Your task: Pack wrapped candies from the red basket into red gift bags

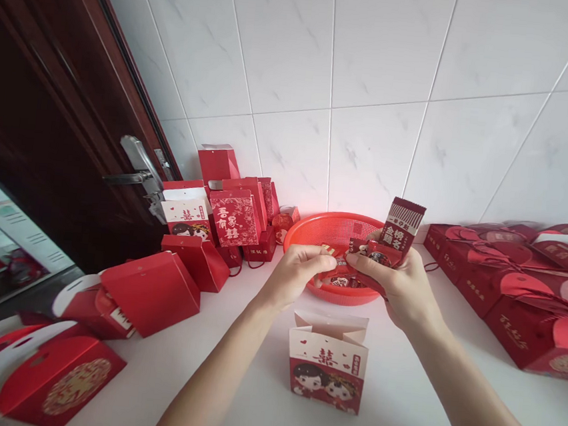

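Note:
Over the red plastic basket (307, 232), my left hand (296, 271) pinches a small red wrapped candy (340, 266) between thumb and fingers. Beside it, my right hand (407, 285) is closed around several wrapped sweets. Among these are a dark maroon packet (403, 226) with white lettering, sticking up, and a red packet (378, 253) under the thumb. More wrapped sweets lie in the basket, partly hidden by my hands. Nearer to me, an open paper gift box (326, 371) with two cartoon figures stands upright on the white tabletop (255, 411). Its inside is mostly hidden.
Red gift boxes (153, 291) of several shapes crowd the left side, some stacked by the wall. Rows of dark red boxes (510, 308) with ribbons line the right. A white tiled wall (375, 148) rises behind. At left is a brown door (41, 76) with a metal handle (137, 172).

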A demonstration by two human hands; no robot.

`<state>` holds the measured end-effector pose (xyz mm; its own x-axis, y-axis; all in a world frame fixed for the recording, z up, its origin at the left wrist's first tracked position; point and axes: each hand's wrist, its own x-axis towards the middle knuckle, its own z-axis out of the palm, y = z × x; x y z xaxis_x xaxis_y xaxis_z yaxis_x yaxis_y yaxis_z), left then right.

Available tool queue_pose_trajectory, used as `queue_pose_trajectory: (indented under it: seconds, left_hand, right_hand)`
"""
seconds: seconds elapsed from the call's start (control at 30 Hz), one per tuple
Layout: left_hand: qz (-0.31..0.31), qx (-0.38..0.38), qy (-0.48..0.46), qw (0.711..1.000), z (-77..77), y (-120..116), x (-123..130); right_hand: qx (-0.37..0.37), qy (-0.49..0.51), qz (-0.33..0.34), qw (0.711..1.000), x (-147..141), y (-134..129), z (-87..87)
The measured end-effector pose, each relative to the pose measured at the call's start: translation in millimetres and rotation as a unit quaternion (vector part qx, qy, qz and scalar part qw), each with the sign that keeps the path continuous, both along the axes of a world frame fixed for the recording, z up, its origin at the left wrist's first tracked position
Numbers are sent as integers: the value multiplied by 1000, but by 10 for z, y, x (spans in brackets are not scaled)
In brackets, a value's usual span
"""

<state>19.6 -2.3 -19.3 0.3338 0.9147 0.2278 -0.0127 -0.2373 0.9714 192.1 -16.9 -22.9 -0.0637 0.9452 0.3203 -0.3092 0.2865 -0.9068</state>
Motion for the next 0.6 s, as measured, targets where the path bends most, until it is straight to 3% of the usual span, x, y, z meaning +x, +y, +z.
queue_pose_trajectory:
  seconds: [0.6]
  left_hand:
    - [-23, -15, -18, 999, 12, 13, -14]
  right_hand:
    - [8, -9, -3, 1000, 5, -3, 3]
